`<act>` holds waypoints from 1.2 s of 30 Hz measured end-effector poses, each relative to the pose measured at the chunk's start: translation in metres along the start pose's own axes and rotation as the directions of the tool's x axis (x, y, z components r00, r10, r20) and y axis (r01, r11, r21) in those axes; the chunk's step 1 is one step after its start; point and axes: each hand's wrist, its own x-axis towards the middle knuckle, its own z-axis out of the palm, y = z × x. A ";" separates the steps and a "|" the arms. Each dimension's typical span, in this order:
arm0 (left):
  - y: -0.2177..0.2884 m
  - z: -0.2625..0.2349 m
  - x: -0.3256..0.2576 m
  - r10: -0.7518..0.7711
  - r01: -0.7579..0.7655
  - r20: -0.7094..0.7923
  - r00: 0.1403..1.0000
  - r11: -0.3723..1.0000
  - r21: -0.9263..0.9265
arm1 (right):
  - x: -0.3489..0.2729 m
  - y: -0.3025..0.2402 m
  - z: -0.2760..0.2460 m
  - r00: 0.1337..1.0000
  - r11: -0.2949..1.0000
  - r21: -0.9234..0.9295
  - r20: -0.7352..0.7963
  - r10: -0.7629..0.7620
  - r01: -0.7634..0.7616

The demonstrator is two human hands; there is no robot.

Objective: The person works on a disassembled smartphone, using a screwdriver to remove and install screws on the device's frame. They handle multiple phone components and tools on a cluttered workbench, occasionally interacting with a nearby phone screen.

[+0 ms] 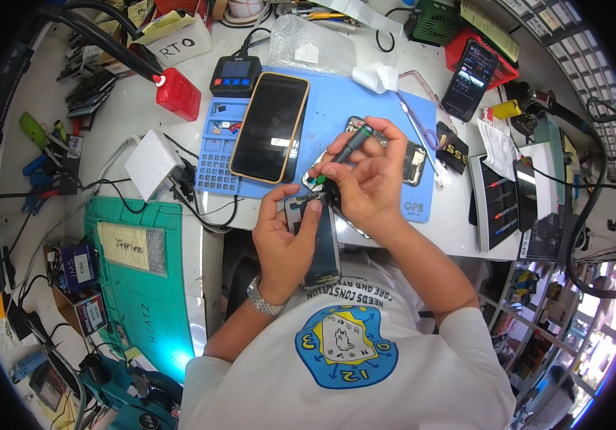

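My left hand (284, 240) is closed round an opened phone (324, 251), held tilted just off the bench's near edge, its dark panel hanging toward my shirt. A small screwdriver (353, 145) with a dark and green handle is pinched in my right hand (374, 179); its lower end meets the top of that phone, the tip itself hidden by fingers. Behind my right hand, a phone body with bared inner parts (415, 163) lies on a blue repair mat (337, 93). To the left on that mat rests a dark-screened phone in a tan case (268, 129).
A small meter with a display (236, 74), a red bottle (177, 94) and a white charger (153, 165) with cables stand at left. Lit phone (470, 79) leans at the right back; near it lies a screwdriver set (496, 204). A green mat (143, 287) covers the left bench.
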 end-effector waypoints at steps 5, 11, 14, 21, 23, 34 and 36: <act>-0.001 -0.002 0.000 -0.004 0.004 0.011 1.000 1.000 0.011 | -0.001 -0.001 0.000 1.000 1.000 -0.012 0.000 -0.015 0.015; -0.002 0.001 0.006 -0.003 0.003 -0.001 1.000 1.000 -0.012 | 0.003 -0.001 0.000 0.996 0.993 -0.082 0.033 -0.077 0.080; -0.002 0.000 0.006 0.002 -0.002 0.005 1.000 1.000 0.012 | -0.001 -0.002 0.001 0.987 0.983 -0.115 0.082 -0.135 0.144; 0.000 -0.002 0.007 0.016 -0.016 -0.003 1.000 0.996 0.087 | -0.006 0.000 0.002 0.931 0.916 -0.217 0.221 -0.291 0.338; -0.004 -0.003 0.007 0.010 -0.010 -0.004 1.000 0.999 0.045 | -0.006 0.000 0.003 0.929 0.913 -0.219 0.221 -0.298 0.345; -0.005 0.002 0.007 0.051 -0.051 -0.009 0.999 0.998 -0.034 | 0.001 -0.006 0.003 0.996 0.996 0.019 -0.026 -0.081 0.082; -0.004 -0.001 0.006 0.021 -0.021 0.006 1.000 0.999 -0.035 | 0.002 -0.006 0.002 0.997 0.997 0.046 -0.040 -0.059 0.061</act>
